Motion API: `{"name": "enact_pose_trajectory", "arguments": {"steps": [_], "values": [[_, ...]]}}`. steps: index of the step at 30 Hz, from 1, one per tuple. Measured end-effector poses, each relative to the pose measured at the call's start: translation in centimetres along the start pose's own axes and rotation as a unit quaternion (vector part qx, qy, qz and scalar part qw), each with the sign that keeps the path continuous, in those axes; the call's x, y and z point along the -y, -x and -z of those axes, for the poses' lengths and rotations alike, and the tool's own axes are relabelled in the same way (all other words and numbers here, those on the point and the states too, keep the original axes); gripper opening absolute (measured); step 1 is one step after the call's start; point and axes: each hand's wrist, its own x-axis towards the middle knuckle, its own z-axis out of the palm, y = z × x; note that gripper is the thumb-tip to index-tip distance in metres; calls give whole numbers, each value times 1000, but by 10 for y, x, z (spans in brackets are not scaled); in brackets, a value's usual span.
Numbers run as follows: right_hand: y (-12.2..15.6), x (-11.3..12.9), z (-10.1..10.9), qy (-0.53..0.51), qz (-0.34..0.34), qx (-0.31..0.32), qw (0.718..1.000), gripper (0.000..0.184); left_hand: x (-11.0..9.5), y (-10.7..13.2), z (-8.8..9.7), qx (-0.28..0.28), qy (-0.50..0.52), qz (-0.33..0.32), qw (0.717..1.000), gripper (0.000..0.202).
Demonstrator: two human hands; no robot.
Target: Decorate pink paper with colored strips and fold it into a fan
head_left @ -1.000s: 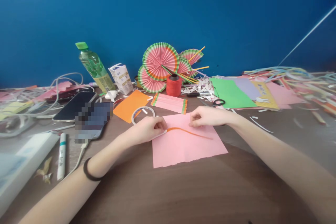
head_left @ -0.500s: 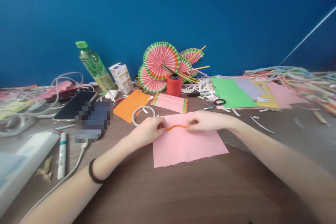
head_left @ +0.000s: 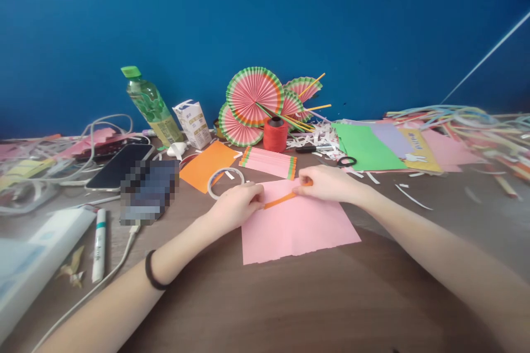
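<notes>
Between my two hands runs a narrow orange paper strip (head_left: 279, 201), over the far part of a pink paper sheet (head_left: 298, 231). My left hand (head_left: 240, 201) pinches the strip's left end near the sheet's left edge. With thumb and fingers, my right hand (head_left: 325, 183) grips the other end, and a bit of orange shows above its fingertips. The strip slants up to the right. Just behind the hands lies a pleated pink paper piece (head_left: 268, 162) with orange and green edges. A roll of tape (head_left: 212, 185) lies beside my left hand.
Behind stand round paper fans (head_left: 254, 96), a red thread spool (head_left: 275, 135), a green bottle (head_left: 151, 107) and a small carton (head_left: 192, 124). Scissors (head_left: 346, 161) and green paper (head_left: 368, 146) lie right. Phones (head_left: 120, 167), cables and a marker (head_left: 99, 245) are left.
My right hand has risen slightly and turned, lifting its end of the orange strip. The strip was arched before and is now straighter and slanted. My left hand has barely moved.
</notes>
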Motion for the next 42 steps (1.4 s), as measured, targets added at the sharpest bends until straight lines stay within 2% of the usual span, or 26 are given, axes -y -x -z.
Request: {"name": "enact_pose_trajectory", "arguments": {"steps": [2,4,6,8,10,14,16,18,21,23,25,27,30,32,35,42], "values": [[-2,-4,-2,-9,42,13,999,24,0,0,4,9,0,-9,1000,10],[-3,-8,-2,-22,71,45,996,26,-1,1,11,-4,-27,2,1000,16],[-3,-11,-1,-41,81,78,993,28,-3,3,20,-43,-94,41,994,21],[-2,-11,1,-54,86,91,991,29,-4,6,28,-57,-161,71,983,14],[-1,-9,3,-52,90,67,992,27,-4,9,34,-37,-205,90,974,7],[-1,-4,3,-35,109,-40,993,18,0,11,38,19,-214,99,972,10],[-1,0,3,-57,129,-90,986,14,-1,11,39,-1,-186,103,977,11],[-1,4,2,-108,151,-143,972,12,-4,9,40,-52,-130,115,983,9],[4,15,-1,-195,191,-217,937,15,-12,7,40,-132,-10,114,985,10],[9,24,-5,-229,233,-243,913,24,-18,7,37,-156,87,96,979,14],[13,32,-10,-242,281,-248,895,36,-22,7,34,-150,189,75,968,19],[16,38,-16,-237,300,-254,889,45,-24,7,30,-127,272,56,952,22],[16,39,-21,-234,302,-255,888,51,-27,7,26,-77,361,40,928,25],[15,37,-22,-240,287,-254,892,51,-28,7,25,-42,402,41,914,35],[13,35,-21,-254,268,-253,894,50,-28,8,22,-21,416,35,909,48],[16,37,-16,-290,244,-227,897,47,-25,9,20,-48,355,33,933,48]]}}
